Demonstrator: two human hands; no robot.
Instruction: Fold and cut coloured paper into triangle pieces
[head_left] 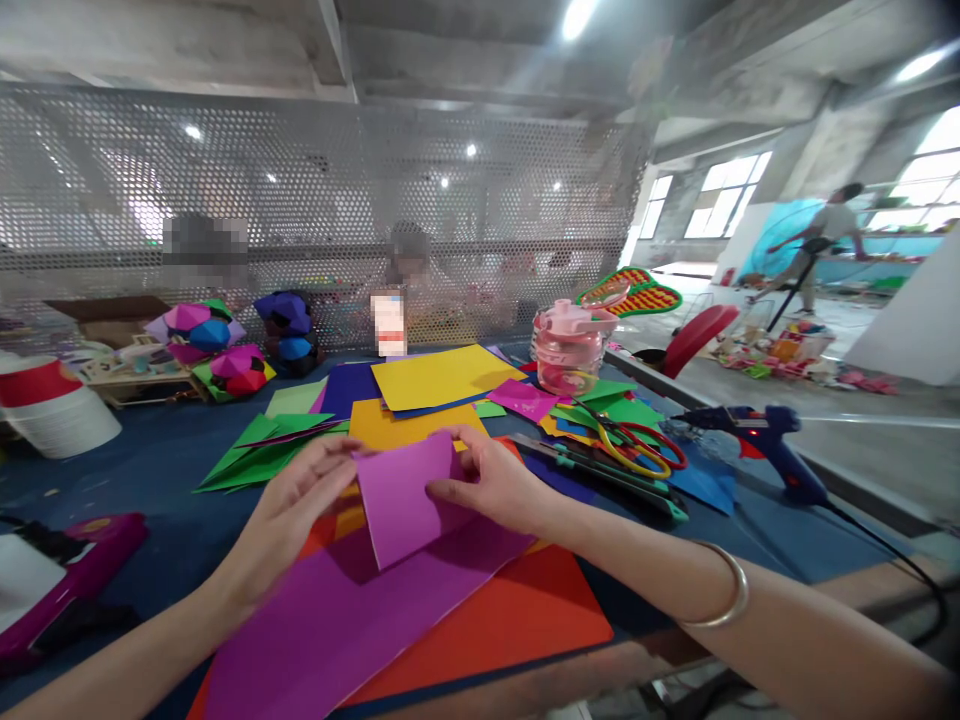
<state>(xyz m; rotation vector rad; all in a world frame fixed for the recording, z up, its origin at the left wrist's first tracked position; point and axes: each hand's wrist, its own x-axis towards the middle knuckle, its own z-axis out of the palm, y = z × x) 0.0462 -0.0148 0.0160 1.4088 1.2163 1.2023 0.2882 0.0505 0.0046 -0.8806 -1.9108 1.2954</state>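
Observation:
A piece of purple paper [409,505] is held up in front of me; it looks folded. At its right side my right hand [502,480] pinches it, thumb on the near face and fingers behind. My left hand [307,485] has its fingers closed at the upper left edge, their tips partly hidden. Below lies a larger purple sheet [330,620], on top of a red-orange sheet [517,610]. Beyond the hands are an orange-yellow sheet [409,425] and a bright yellow sheet [450,375].
Right of the papers lie a box cutter [592,470], scissors [645,450] and a blue glue gun [772,430]. A pink bottle [568,350] stands behind. Left are green papers [259,450], a paper-cup stack [60,410] and a magenta tool [82,575]. A perforated screen [322,190] rises behind.

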